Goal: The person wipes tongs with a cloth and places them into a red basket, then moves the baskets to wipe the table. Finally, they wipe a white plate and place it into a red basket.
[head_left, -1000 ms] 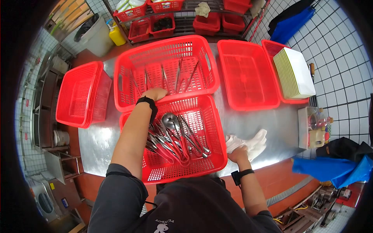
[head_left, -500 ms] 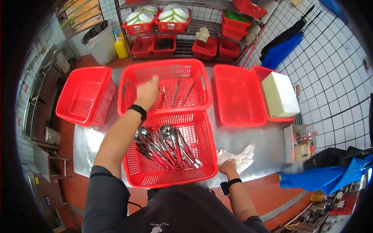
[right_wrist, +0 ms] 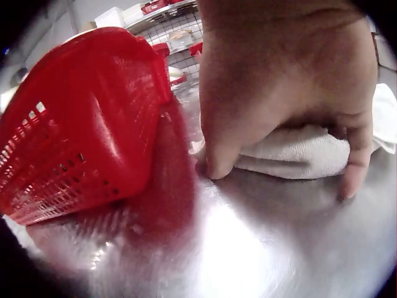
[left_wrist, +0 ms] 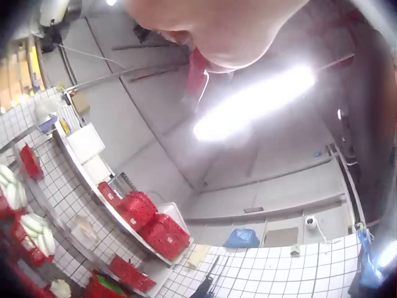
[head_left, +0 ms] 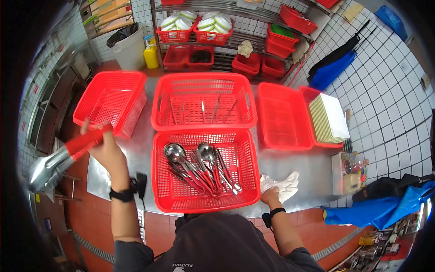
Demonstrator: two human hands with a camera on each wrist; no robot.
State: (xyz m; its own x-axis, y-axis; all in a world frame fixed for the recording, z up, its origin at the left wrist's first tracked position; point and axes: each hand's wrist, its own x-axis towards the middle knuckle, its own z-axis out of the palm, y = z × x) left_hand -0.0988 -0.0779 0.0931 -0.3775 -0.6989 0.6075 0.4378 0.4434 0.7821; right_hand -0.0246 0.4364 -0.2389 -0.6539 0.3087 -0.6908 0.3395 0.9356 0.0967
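Out past the left end of the table, my left hand (head_left: 106, 152) grips red-handled tongs (head_left: 81, 143), their blurred metal ends pointing left. In the left wrist view the hand fills the top, with part of a red handle (left_wrist: 197, 74) below it. My right hand (head_left: 271, 196) holds a bunched white cloth (head_left: 285, 187) against the metal table, right of the front basket (head_left: 163, 195). Its fingers bend over the cloth in the right wrist view. Serving spoons (head_left: 174, 153) and several red-handled tongs (head_left: 199, 181) lie heaped in that basket. Behind it, another red basket (head_left: 204, 81) contains thin metal utensils (head_left: 203, 111).
Stacked red baskets (head_left: 108, 97) stand at the table's left end. On the right are a red tray (head_left: 283, 118) and a stack of pale rectangular dishes (head_left: 331, 118) in a red container. A bin of bottles (head_left: 346, 170) sits at the right edge, shelves with baskets (head_left: 215, 36) behind.
My left hand has swung from the back basket out to the left, and tongs now show in it. The right hand stays on the cloth. The head view has shifted.
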